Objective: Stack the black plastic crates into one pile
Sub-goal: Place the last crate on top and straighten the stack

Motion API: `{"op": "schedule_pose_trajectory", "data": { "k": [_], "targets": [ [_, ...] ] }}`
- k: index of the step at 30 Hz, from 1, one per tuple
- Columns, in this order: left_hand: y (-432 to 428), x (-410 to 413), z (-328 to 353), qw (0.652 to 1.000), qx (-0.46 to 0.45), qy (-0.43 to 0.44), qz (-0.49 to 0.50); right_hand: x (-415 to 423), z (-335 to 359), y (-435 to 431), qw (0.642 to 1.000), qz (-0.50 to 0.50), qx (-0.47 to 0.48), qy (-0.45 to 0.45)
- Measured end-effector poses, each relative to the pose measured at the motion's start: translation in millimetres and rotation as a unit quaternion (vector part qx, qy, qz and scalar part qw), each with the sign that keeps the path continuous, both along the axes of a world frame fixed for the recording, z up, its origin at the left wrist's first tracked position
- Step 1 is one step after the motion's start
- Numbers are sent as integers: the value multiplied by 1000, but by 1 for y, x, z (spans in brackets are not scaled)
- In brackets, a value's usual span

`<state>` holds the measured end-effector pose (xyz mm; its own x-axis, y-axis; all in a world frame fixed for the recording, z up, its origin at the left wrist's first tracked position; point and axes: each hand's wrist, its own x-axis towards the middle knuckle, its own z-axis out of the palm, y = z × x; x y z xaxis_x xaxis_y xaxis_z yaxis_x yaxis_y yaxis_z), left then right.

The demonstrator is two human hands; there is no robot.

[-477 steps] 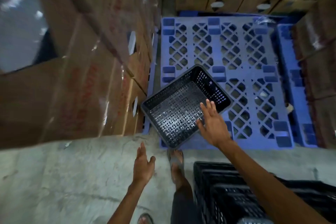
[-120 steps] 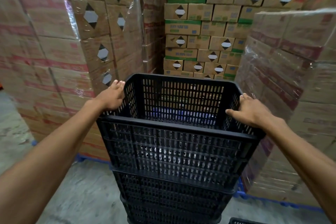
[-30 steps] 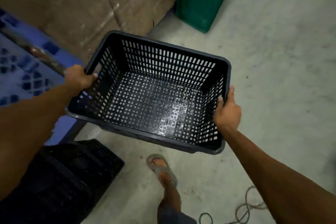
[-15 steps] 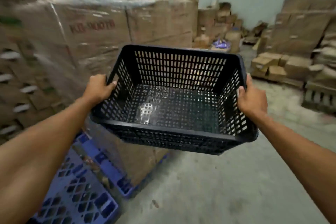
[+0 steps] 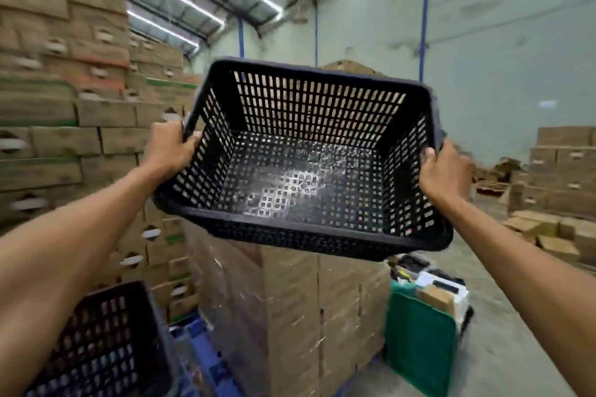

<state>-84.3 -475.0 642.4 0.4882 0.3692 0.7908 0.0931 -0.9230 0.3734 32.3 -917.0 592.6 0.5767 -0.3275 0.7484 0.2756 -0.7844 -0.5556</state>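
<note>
Carry step: left hand [image 5: 167, 148] and right hand [image 5: 446, 171] each clamp an end rim of the empty black perforated plastic crate [image 5: 306, 164], held high, up-right of the black crate pile [image 5: 103, 342]; next, probably swing left, align, lower on.

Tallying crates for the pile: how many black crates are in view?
2: one crate held up by both hands, one at lower left, cut off by the frame. More may sit beneath it.

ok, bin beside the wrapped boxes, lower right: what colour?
Green bin, clearest in the head view.
</note>
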Motion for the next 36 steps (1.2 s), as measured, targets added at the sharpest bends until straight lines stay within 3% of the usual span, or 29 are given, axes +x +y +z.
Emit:
{"op": "schedule_pose_trajectory", "data": {
  "k": [7,18,24,28,36],
  "targets": [
    [84,-173,44,993,18,-77,90,-76,54,112,989,126,39,-59],
    [177,-437,70,952,56,-96,286,-190,105,316,953,285,10,-105],
    [197,-508,72,931,43,-28,362,-227,121,373,939,330,-62,-77],
    [205,-534,68,914,-9,80,398,-242,117,396,926,350,-138,-13],
    [208,-543,53,890,-138,226,371,-242,114,414,879,366,-291,89]
  ]
}}
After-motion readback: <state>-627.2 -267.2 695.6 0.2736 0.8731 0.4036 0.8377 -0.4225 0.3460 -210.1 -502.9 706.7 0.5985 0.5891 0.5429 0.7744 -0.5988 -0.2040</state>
